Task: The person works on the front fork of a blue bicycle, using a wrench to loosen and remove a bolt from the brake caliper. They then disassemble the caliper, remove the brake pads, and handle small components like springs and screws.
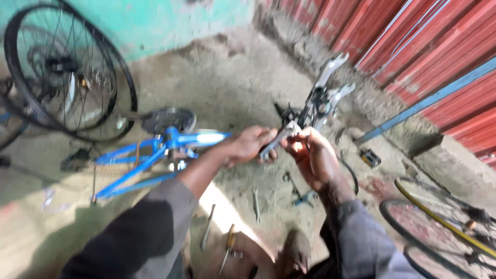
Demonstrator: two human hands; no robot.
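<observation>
While both hands grip wrench [279, 139] | fork [324, 95] near wall [413, 41]

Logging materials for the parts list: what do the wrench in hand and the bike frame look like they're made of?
Wrench: looks like bare steel, silvery with a bright glint; blurred, so the finish is unclear. Bike frame: likely metal tubing under glossy blue paint, judging by the thin round tubes and a white highlight.

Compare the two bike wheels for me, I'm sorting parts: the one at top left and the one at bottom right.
The top-left wheel stands upright with a black tyre and shows whole; the bottom-right wheel lies low, cut off by the frame, with a yellow strip along it. Both are spoked.
</observation>
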